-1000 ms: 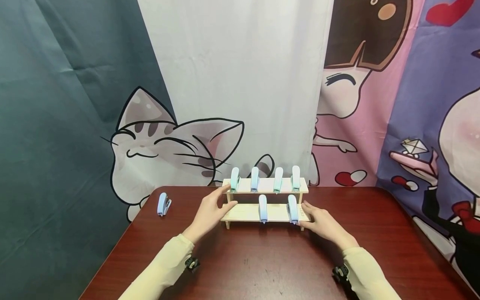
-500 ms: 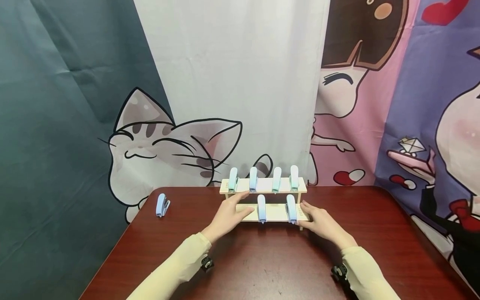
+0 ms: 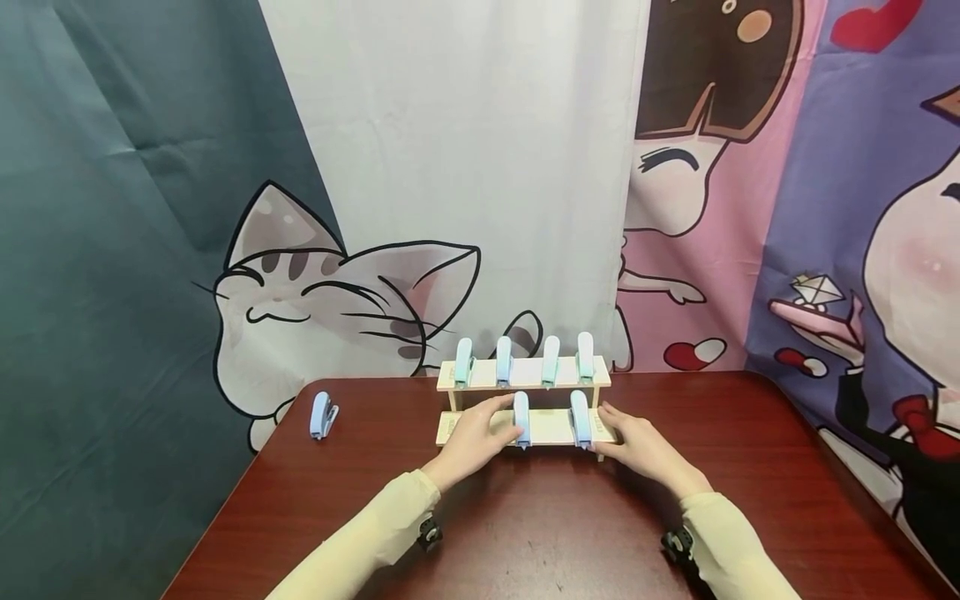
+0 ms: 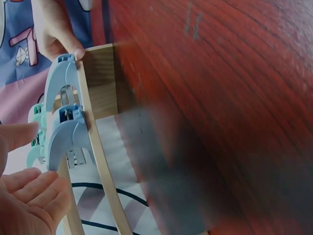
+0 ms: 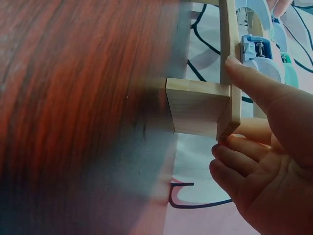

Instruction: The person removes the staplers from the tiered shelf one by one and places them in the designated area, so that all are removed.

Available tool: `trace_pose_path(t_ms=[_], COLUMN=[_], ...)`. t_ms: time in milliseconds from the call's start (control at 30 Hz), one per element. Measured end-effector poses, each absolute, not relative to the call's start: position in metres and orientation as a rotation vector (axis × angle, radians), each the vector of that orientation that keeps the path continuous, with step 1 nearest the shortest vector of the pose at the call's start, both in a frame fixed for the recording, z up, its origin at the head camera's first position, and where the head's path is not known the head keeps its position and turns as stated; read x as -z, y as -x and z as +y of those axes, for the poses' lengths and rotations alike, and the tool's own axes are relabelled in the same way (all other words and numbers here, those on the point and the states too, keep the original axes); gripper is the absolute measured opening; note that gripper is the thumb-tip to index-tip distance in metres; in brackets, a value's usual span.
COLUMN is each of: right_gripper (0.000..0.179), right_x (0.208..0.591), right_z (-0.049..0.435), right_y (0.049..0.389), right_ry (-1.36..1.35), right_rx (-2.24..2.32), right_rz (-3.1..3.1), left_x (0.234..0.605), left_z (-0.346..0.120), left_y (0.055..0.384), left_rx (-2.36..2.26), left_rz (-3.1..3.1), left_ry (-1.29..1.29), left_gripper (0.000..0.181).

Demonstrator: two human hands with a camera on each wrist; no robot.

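A two-tier wooden shelf (image 3: 551,425) carries small staplers. Two light-blue staplers stand on its lower tier, a left one (image 3: 522,418) and a right one (image 3: 581,418). My left hand (image 3: 472,440) is at the left blue stapler, thumb and fingers spread apart. In the left wrist view its fingertips come close to that stapler (image 4: 68,139); whether they touch cannot be told. With my right hand (image 3: 643,448) I hold the right end of the lower tier. The right wrist view has the thumb on the shelf's front edge (image 5: 234,107) and fingers curled at its end.
On the upper tier (image 3: 527,375) is a row of several blue and mint-green staplers. Another blue stapler (image 3: 323,417) lies apart at the left of the dark red table (image 3: 540,533). Behind the table hangs a cartoon-printed curtain (image 3: 465,167).
My left hand has moved right from the shelf's left end to the left blue stapler on the lower tier. My right hand keeps its place at the right end. The head view has shifted slightly.
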State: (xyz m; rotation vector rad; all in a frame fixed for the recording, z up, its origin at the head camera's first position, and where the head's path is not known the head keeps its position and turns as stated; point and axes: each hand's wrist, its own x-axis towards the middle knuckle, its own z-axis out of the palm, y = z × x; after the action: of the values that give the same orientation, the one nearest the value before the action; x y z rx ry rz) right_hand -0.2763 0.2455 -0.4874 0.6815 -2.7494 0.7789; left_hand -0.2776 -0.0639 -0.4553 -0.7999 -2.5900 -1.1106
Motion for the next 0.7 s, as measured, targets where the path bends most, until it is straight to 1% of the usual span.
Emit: trace_pose_path(t_ms=[700], right_gripper=[0.072], right_x=[0.487], right_z=[0.245], right_y=[0.275], right_ry=[-0.664], right_rx=[-0.772], right_rz=[-2.753], left_x=[0.475], left_z=[-0.038], left_y=[0.274], left_rx=[1.135], left_rz=[-2.571], left_ry=[0.697], left_gripper=[0.058])
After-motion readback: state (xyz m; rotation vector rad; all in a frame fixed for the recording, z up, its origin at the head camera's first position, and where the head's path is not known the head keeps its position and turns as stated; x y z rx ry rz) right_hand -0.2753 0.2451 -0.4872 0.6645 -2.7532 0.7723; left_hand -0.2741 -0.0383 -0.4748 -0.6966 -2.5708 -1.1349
